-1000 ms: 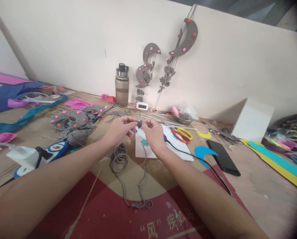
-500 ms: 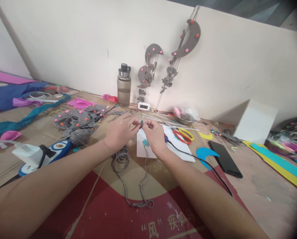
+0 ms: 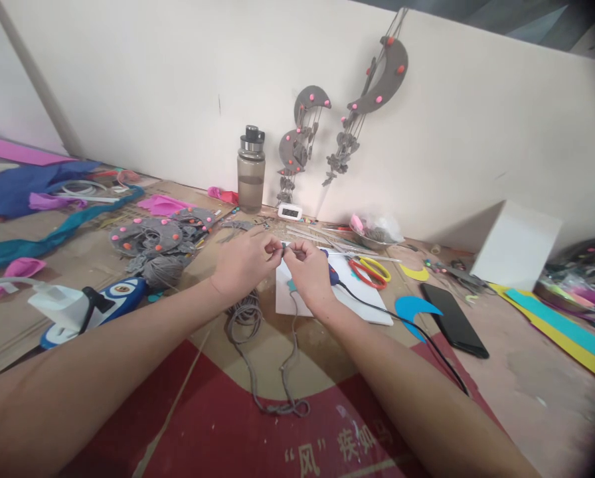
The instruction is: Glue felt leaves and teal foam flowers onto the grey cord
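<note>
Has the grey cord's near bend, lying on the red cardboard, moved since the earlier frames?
No. The grey cord's near bend keeps its place above the printed character; both drift slightly right together, apparently from camera movement.

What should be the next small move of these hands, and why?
Probably a gentle press on the small dark piece: fingertips of the left hand and the right hand meet around it, and the grey cord lies slack below.

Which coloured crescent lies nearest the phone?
The blue crescent, its tip right by the phone; the smaller yellow crescent lies apart, farther back.
</note>
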`<state>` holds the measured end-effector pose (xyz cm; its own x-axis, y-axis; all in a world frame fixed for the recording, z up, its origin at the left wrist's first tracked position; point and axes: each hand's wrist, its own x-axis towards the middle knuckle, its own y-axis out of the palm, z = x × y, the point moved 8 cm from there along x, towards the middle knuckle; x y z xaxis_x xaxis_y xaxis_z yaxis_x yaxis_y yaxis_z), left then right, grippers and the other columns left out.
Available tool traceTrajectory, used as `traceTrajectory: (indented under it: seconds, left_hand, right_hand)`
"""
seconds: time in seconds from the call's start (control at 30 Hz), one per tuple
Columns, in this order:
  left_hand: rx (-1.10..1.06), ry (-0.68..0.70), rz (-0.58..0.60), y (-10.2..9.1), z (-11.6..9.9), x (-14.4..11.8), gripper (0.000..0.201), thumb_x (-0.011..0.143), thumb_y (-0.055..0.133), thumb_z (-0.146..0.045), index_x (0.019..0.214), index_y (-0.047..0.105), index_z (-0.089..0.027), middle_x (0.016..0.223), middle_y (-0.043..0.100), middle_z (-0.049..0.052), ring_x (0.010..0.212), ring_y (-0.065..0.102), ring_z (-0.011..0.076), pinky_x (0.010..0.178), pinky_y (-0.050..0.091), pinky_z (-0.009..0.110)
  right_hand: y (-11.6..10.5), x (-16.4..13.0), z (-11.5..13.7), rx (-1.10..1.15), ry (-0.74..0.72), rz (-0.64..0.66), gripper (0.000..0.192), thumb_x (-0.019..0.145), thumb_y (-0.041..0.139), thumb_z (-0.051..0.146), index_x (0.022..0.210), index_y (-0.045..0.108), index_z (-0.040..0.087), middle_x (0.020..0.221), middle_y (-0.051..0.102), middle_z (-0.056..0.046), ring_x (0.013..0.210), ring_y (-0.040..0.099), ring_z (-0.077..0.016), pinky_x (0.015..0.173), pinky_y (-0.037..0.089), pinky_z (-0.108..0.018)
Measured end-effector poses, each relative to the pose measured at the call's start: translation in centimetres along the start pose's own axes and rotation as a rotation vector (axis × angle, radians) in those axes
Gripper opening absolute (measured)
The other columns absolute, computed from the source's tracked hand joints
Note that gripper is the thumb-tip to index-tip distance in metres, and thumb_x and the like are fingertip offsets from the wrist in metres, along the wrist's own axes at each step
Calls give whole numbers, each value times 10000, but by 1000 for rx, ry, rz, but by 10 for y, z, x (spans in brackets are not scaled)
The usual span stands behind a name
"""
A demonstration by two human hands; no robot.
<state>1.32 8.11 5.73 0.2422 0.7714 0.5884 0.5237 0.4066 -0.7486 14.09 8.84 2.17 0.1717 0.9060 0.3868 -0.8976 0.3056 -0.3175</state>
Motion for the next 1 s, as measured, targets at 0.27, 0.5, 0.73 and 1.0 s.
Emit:
traceTrajectory:
  seconds: [0.27,0.5,0.73,1.0]
  left_hand:
    - [-243,8,-74,-5,4,2,68,731,559,-214,732,608,-167,718,610,23,670,534,134,628,405,254]
    - [-564,-294,-162,-7,40,4,200,793,539,-325,780,636,-151,689,630,15,590,527,112,558,403,229]
    - [-257,104,-84,-10,3,2,126,805,574,-274,807,658,-180,732,615,25,635,509,122,608,396,252]
    - [-109,124,-19,-3,1,2,133,819,548,-267,802,648,-180,791,646,41,675,536,135,641,395,259]
  right_hand:
    - [2,2,-5,43,11,-4,146,719,536,307,720,606,179,681,625,5,620,520,-122,608,394,-237]
    - [1,4,-10,68,38,-5,154,724,538,327,711,593,183,634,602,21,580,500,-113,568,376,-228]
    - [0,5,-9,66,34,3,160,728,531,322,741,604,179,672,624,9,612,518,-121,588,387,-232]
    - [-1,2,-3,17,3,-5,126,729,529,296,725,592,186,702,629,0,651,527,-134,631,400,-243]
